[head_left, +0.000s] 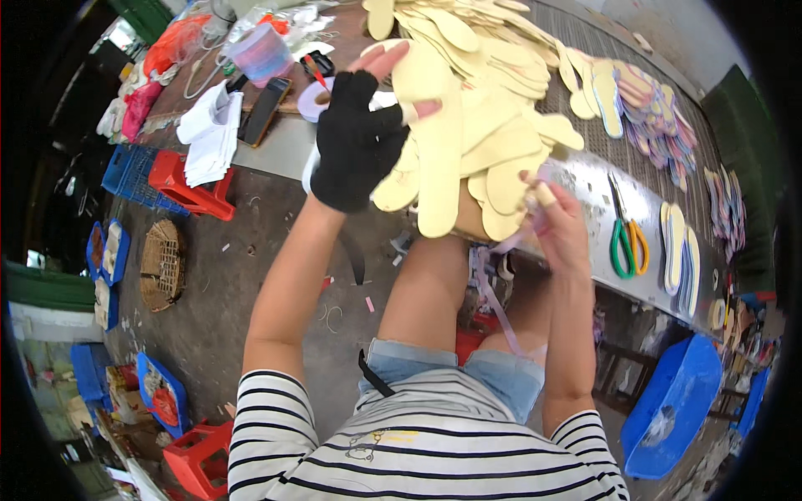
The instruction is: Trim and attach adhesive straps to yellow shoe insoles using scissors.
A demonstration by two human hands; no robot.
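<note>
A long grey metal table (pixel 585 179) runs across the top of the view, heaped with a pile of pale yellow foam shoe insoles (pixel 493 92). Further right lie a row of pink and purple soles (pixel 660 125), green-and-orange-handled scissors (pixel 626 242), and a pair of yellow soles with blue edges (pixel 681 255). To the left sit a dark phone (pixel 265 108), a stack of white cut sheets (pixel 213 134) and a clear plastic tub (pixel 261 52). Below on the floor stand a red plastic stool (pixel 188 188), a woven basket (pixel 161 263) and a blue plastic bin (pixel 672 405).

The left hand (pixel 359 138), in a black fingerless glove, is raised with its bare fingers closed around one long pale yellow insole (pixel 439 167), held upright in front of the pile. The right hand (pixel 560 225) is lifted beside it, fingers pinching a thin pale pink strap (pixel 493 292) that trails down past the knees. Both forearms rise steeply from the lap.
</note>
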